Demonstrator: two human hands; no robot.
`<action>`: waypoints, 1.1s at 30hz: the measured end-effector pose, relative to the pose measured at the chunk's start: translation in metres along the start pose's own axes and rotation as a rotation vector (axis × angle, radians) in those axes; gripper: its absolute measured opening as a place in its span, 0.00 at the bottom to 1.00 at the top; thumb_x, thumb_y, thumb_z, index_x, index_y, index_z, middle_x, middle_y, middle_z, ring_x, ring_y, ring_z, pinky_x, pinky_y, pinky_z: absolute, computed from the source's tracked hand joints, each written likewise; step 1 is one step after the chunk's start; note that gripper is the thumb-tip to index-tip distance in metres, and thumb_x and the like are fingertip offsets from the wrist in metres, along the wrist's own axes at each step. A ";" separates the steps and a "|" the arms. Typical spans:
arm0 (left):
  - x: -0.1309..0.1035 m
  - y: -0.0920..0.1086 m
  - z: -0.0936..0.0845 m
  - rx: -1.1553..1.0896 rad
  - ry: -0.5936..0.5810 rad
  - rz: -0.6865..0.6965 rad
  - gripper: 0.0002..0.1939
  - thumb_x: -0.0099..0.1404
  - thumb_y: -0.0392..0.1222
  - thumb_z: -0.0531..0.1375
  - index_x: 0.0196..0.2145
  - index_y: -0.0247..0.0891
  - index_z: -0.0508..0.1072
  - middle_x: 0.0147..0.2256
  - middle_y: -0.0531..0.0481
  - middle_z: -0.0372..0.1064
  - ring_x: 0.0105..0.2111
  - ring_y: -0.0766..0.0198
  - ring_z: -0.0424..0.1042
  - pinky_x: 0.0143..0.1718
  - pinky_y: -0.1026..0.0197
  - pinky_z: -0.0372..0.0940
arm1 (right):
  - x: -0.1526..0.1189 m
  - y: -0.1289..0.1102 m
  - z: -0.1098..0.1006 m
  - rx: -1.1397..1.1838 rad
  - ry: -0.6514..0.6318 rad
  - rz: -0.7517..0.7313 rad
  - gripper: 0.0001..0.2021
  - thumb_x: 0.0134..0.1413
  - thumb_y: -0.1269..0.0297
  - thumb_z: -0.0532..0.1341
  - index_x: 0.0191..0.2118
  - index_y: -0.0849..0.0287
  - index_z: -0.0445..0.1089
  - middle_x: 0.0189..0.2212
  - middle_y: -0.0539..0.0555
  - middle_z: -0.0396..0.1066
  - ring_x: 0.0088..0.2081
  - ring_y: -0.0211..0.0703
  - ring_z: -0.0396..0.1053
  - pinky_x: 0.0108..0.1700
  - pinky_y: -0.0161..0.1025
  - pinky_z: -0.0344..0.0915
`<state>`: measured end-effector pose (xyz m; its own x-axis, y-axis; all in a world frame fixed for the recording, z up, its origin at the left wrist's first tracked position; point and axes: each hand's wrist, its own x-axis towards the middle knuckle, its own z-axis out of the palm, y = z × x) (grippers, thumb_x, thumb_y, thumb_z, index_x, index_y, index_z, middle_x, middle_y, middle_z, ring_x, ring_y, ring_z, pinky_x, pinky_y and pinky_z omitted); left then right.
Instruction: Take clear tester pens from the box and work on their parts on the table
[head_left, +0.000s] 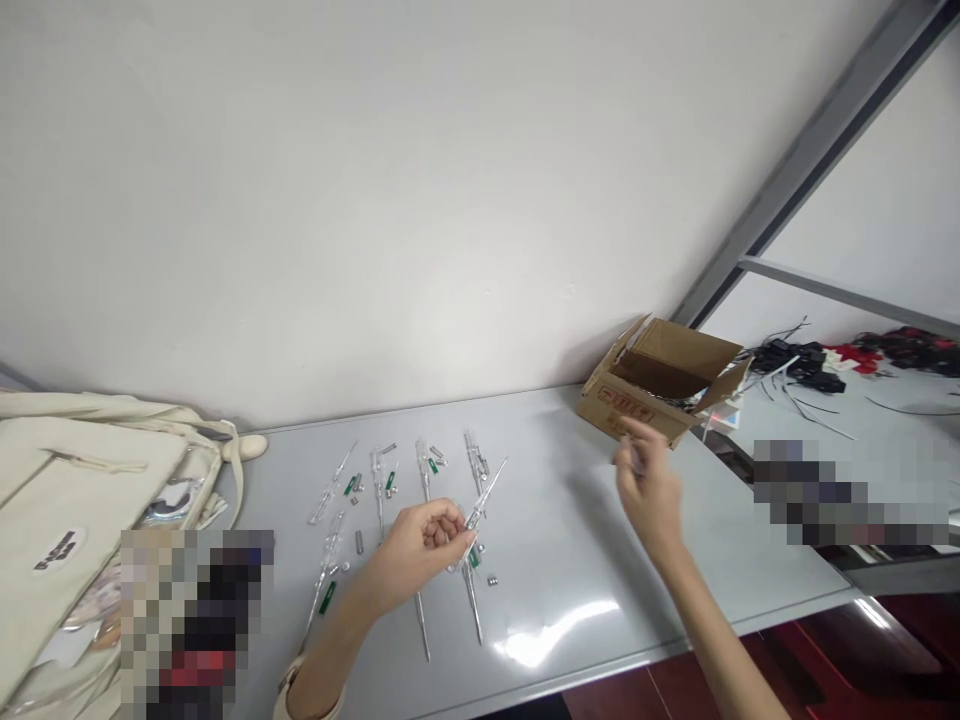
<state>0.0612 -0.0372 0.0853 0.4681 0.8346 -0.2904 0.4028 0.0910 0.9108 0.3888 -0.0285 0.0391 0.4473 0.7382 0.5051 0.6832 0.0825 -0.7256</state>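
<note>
pinched between the thumb and fingertips of the left hand (pixel 424 545), a driver (pixel 487 496) is held above the table (pixel 555 520), its slim shaft slanting up and to the right; the fingers cover much of its handle. the right hand (pixel 651 492) is raised near the box (pixel 626 400), blurred, with thumb and forefinger bent toward each other; whether they meet, or hold anything, i cannot tell.

other drivers (pixel 423 460) lie about the left hand, their clear handles faint against the grey top. one runs behind that hand, its middle hidden and its tip showing below. the forearm partly covers the nearer left side. green strips (pixel 328 597) and small metal bits (pixel 359 542) lie among them, some too small to make out.

the box stands open, tilted flaps hiding most of its contents. at the left, the bag (pixel 97 470) is cut off by the frame. blocky blurring masks patches at both sides. on the right, dark and red cords (pixel 802 362) tangle beyond the metal post (pixel 787 170).
</note>
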 end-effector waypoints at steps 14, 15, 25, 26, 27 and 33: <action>0.006 -0.002 0.006 -0.008 -0.010 0.018 0.17 0.62 0.56 0.60 0.33 0.37 0.70 0.29 0.52 0.66 0.28 0.67 0.61 0.29 0.64 0.59 | 0.022 0.057 -0.013 -0.489 0.069 -0.510 0.13 0.65 0.63 0.53 0.46 0.59 0.73 0.35 0.55 0.77 0.28 0.38 0.72 0.28 0.32 0.63; 0.006 -0.002 0.005 -0.009 -0.008 0.017 0.17 0.62 0.56 0.60 0.33 0.37 0.70 0.29 0.52 0.66 0.28 0.68 0.61 0.29 0.64 0.59 | 0.020 0.054 -0.006 -0.496 0.060 -0.513 0.12 0.66 0.64 0.53 0.46 0.59 0.73 0.35 0.55 0.77 0.27 0.37 0.72 0.27 0.32 0.62; 0.004 -0.004 0.004 -0.023 0.000 0.020 0.16 0.62 0.55 0.60 0.32 0.38 0.69 0.29 0.53 0.65 0.28 0.68 0.60 0.30 0.63 0.58 | 0.019 0.047 0.005 -0.521 -0.012 -0.485 0.13 0.65 0.67 0.52 0.49 0.57 0.71 0.36 0.53 0.77 0.29 0.38 0.74 0.24 0.32 0.59; 0.004 -0.004 0.005 -0.026 -0.002 0.024 0.16 0.62 0.55 0.60 0.32 0.37 0.69 0.29 0.52 0.65 0.28 0.68 0.61 0.30 0.63 0.58 | 0.017 0.047 0.004 -0.523 -0.024 -0.462 0.14 0.65 0.65 0.52 0.51 0.57 0.69 0.36 0.53 0.77 0.29 0.39 0.73 0.24 0.32 0.59; 0.004 -0.004 0.005 -0.026 -0.002 0.026 0.16 0.62 0.55 0.60 0.32 0.37 0.69 0.29 0.52 0.65 0.28 0.68 0.61 0.30 0.63 0.58 | 0.015 0.045 0.003 -0.523 -0.028 -0.424 0.15 0.65 0.63 0.52 0.54 0.56 0.67 0.35 0.53 0.77 0.27 0.39 0.72 0.23 0.32 0.58; 0.004 -0.004 0.004 -0.021 0.013 0.020 0.16 0.62 0.55 0.60 0.33 0.38 0.70 0.30 0.52 0.65 0.29 0.67 0.61 0.30 0.64 0.58 | 0.009 0.033 -0.013 -0.417 0.053 -0.238 0.30 0.62 0.52 0.56 0.65 0.60 0.52 0.27 0.50 0.72 0.23 0.40 0.67 0.22 0.32 0.58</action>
<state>0.0645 -0.0366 0.0794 0.4659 0.8432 -0.2683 0.3770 0.0853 0.9223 0.4228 -0.0283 0.0254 0.2719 0.6954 0.6652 0.9385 -0.0388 -0.3431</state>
